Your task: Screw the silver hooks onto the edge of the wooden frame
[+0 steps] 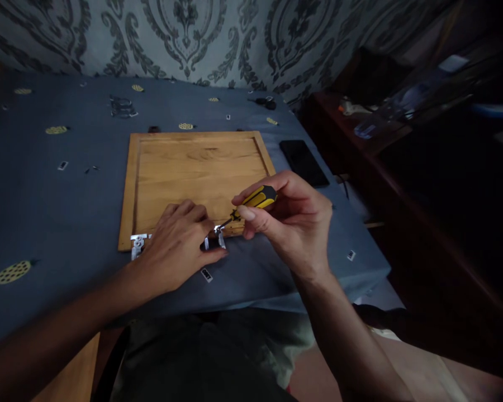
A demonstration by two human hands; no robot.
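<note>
My right hand (295, 220) pinches a screwdriver (257, 199) by its yellow and black handle. The shaft slants down to the left, and its tip meets a shiny metal hinge (221, 239) on the near edge of a wooden panel (197, 173). Closed around that hinge, my left hand (176, 243) has its fingers on the wood and its thumb on the near side, hiding part of the metal. A second metal hinge (137, 245) sits at the panel's near left corner, partly covered by my left wrist.
The panel lies flat on a blue cloth-covered table (79, 212). A black phone-like slab (304, 162) is right of it. Small dark pieces (91, 169) lie to the left, and a clear bundle (121, 106) is at the back. A dark cabinet (360, 156) holding clutter stands at right.
</note>
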